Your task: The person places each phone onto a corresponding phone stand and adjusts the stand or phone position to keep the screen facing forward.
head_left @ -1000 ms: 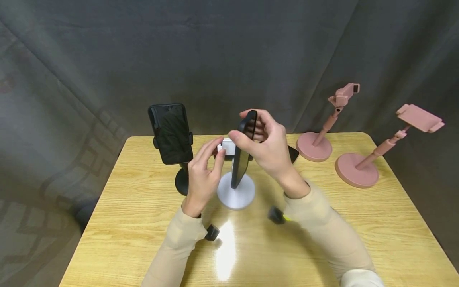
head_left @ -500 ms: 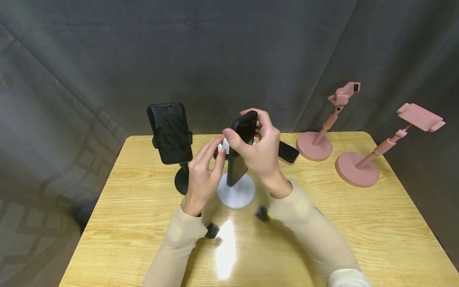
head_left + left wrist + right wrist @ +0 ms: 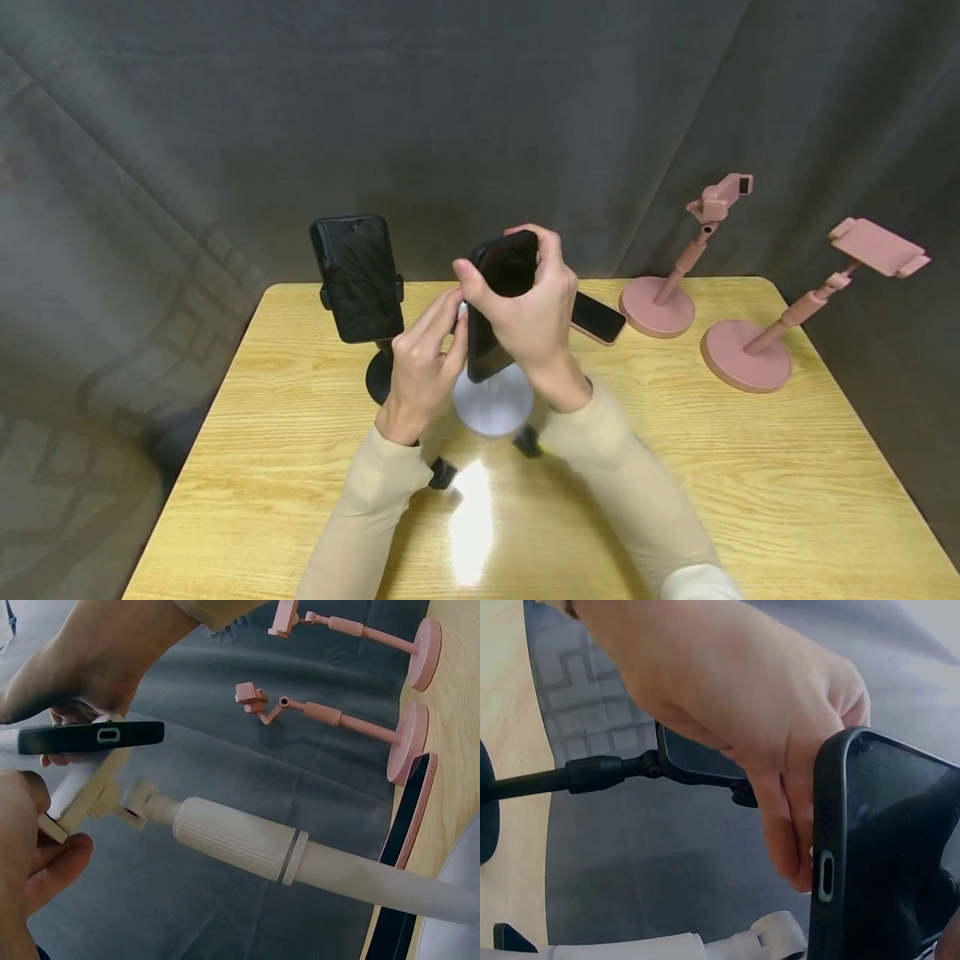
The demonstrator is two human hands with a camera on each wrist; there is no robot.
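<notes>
A black phone [image 3: 506, 265] is gripped in my right hand [image 3: 538, 321], thumb on one edge and fingers on the other. It is held tilted in front of a white phone stand, whose round base [image 3: 491, 410] is on the table. At the stand's top, my left hand [image 3: 422, 362] pinches one end of the white clamp [image 3: 88, 780], fingers and thumb on opposite sides. In the left wrist view the phone [image 3: 90, 738] appears edge-on, crossing the clamp; whether they touch I cannot tell. The ribbed post [image 3: 240, 836] runs down from the clamp.
Left of my hands, a black stand [image 3: 379, 377] bears another black phone [image 3: 358, 279]. Two pink stands [image 3: 658, 307] [image 3: 747, 357] stand at the right. A pink-edged phone [image 3: 597, 317] lies flat before them on the wooden table [image 3: 750, 467]. A dark curtain [image 3: 450, 125] hangs behind.
My right hand has moved left with the phone, which has turned so that its screen shows more. My left hand has barely moved, its fingers now right beside the phone.
</notes>
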